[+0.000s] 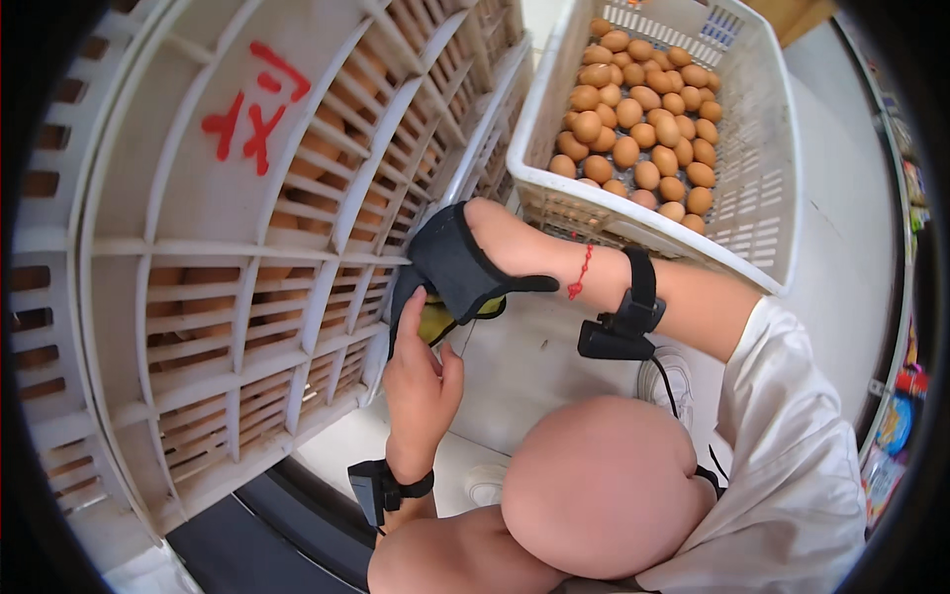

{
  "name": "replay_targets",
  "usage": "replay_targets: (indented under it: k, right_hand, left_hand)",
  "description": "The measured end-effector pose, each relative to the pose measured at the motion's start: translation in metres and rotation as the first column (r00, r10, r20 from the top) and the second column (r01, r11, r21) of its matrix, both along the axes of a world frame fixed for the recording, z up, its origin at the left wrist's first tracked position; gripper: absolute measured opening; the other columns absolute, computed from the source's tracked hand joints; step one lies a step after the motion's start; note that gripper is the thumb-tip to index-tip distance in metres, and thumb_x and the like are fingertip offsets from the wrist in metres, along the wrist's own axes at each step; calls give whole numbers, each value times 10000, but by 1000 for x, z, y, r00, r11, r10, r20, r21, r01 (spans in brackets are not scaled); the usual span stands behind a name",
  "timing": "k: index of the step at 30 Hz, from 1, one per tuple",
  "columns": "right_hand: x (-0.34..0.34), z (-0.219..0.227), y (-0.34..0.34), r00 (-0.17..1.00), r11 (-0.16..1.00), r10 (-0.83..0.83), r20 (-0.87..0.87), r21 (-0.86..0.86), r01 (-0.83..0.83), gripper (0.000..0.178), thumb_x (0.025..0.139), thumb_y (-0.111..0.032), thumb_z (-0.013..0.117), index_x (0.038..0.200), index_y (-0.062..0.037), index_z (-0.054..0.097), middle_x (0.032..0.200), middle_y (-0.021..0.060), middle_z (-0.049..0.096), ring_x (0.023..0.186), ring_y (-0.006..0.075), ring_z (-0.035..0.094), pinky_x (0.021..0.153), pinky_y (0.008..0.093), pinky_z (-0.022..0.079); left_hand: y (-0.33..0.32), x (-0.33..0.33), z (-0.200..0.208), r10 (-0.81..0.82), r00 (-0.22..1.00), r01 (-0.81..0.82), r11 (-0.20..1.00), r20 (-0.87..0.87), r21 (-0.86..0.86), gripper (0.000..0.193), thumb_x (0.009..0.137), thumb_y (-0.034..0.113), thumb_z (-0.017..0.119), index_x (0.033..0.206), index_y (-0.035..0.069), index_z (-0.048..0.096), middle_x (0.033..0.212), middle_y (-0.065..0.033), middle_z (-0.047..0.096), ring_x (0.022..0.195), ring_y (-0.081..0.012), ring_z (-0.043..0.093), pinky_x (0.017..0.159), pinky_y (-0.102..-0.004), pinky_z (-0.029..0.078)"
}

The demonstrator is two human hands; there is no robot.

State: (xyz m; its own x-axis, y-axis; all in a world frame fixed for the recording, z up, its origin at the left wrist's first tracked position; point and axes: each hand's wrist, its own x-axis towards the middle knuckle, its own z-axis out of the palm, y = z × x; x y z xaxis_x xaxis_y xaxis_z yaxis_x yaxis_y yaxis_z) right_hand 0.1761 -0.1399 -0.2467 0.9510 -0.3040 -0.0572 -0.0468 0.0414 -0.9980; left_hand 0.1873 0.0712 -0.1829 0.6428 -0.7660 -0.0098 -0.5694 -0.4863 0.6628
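Around my right hand (487, 226) is a black fabric piece (450, 259) with a yellow-green inside. Only the heel of that hand shows; its fingers are hidden by the fabric, close against the slatted side of a white plastic crate (168, 213). My left hand (421, 386) is below it, index finger stretched up to touch the fabric's edge and thumb held apart. Whether other fingers pinch the fabric does not show. Brown eggs (643, 124) lie in an open white crate (633, 203) beyond my right forearm. Each wrist carries a black strapped device.
The white crate at left fills that side, bears red brush marks, and holds brown eggs behind its slats. My bare knees (604, 485) take up the lower middle. A white shoe (665, 386) stands on the pale floor (534, 371). Colourful packets (891, 426) line the right rim.
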Motion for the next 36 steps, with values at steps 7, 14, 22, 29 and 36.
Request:
replay_targets:
  k: [7, 14, 22, 29, 36]
  right_hand:
    - [-96, 56, -18, 975, 969, 224, 15, 102, -224, 201, 924, -78, 574, 1078, 27, 649, 966, 9, 667, 897, 89, 579, 774, 303, 499]
    - [-206, 127, -52, 1000, 1000, 21, -13, 15, -20, 600, 852, -202, 758, 1331, -3, 455, 1230, 64, 565, 1129, 129, 508, 999, 312, 426]
    - [-194, 196, -94, 850, 956, 286, -442, 192, -221, 412, 875, -147, 726, 1225, -1, 565, 1154, 95, 642, 1055, 142, 597, 910, 308, 512]
    - [-73, 86, -75, 921, 357, 383, -66, 930, -82, 275, 906, -135, 658, 1145, -6, 617, 1072, 93, 672, 957, 160, 640, 826, 301, 529]
    - [-30, 27, -40, 940, 943, 151, 305, 240, -230, 186, 922, -153, 588, 992, 10, 640, 904, 112, 692, 796, 179, 673, 677, 309, 537]
  left_hand:
    - [-6, -3, -7, -38, 996, 39, 999, 83, 1, 647, 834, 3, 546, 1450, 50, 353, 960, -223, 626, 749, -403, 613, 648, -458, 489]
    - [0, 1, -5, -59, 972, 57, 998, 228, 16, 671, 838, 17, 539, 1472, 75, 329, 915, -201, 613, 733, -396, 599, 633, -478, 477]
    - [0, 4, -13, -105, 973, 125, 988, 207, -89, 681, 829, 27, 542, 1474, 86, 331, 905, -202, 616, 701, -391, 597, 612, -481, 477]
    - [6, 7, -8, -85, 979, 91, 996, 187, -25, 680, 822, 28, 533, 1469, 89, 331, 879, -202, 618, 708, -397, 605, 617, -492, 484]
    - [4, 7, -6, -91, 978, 106, 992, 188, -74, 684, 813, 29, 538, 1463, 92, 334, 886, -201, 619, 716, -397, 602, 627, -491, 483]
